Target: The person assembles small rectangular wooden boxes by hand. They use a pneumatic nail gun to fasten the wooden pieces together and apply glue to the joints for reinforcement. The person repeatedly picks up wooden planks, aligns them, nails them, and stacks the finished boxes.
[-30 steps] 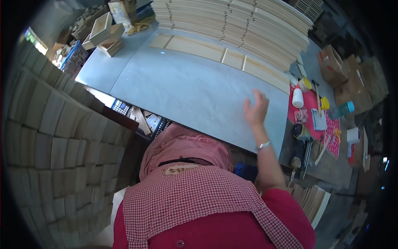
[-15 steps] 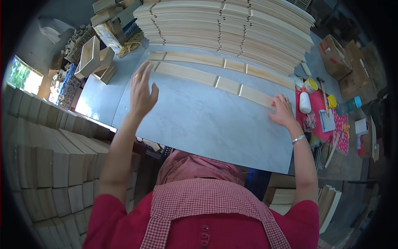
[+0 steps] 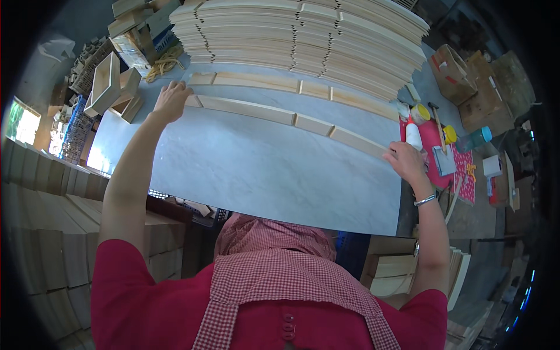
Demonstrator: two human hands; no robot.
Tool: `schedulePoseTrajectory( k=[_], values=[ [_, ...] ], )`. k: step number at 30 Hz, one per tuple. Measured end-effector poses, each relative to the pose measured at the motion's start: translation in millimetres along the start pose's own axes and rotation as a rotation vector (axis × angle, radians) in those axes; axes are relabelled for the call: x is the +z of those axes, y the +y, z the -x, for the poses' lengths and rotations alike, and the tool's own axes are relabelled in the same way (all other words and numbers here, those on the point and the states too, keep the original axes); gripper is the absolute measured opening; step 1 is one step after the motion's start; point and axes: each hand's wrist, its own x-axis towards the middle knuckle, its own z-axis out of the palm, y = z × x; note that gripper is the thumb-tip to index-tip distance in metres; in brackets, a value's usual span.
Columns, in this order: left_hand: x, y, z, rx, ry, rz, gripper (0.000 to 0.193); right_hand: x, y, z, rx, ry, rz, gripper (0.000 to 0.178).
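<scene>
A long, pale wooden strip with a few cross grooves stretches over the grey-white tabletop, seemingly tipped toward its edge. At its left end my left hand is closed, fingers curled over the wood. My right hand pinches the opposite end, thumb and fingers together. Both ends are partly hidden by my fingers. Just behind lies a second grooved strip, flat and roughly parallel, touched by neither hand.
A tall stack of similar strips fills the back of the table. On the right are a white bottle, yellow-lidded jars, a hammer and cardboard boxes. Wooden boxes stand at left, above stacked wood blocks.
My left hand has gone from hovering half-open to gripping the strip's left end. The strip has come slightly away from the one behind and tipped. My right hand stays at its end.
</scene>
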Motion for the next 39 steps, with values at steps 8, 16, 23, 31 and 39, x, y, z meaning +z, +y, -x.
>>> schedulePoseTrajectory(
  k=[8, 16, 23, 31, 39],
  values=[
    [-10, 44, 31, 0.065, -0.245, 0.265, 0.021, 25, -22, 27, 0.125, 0.104, 0.045, 0.023],
    [7, 87, 55, -0.094, -0.081, 0.430, 0.040, 44, -126, 49, -0.018, 0.069, -0.336, 0.027],
    [24, 106, 69, -0.220, -0.228, 1.147, 0.041, 61, -201, 56, -0.273, -0.015, -0.715, 0.016],
    [12, 178, 94, -0.163, -0.191, 1.485, 0.045, 64, -238, 33, -0.522, 0.391, -0.387, 0.020],
    [19, 167, 115, -0.003, -0.207, 1.649, 0.085, 81, -231, 29, -0.439, 0.269, -0.550, 0.022]
  ],
)
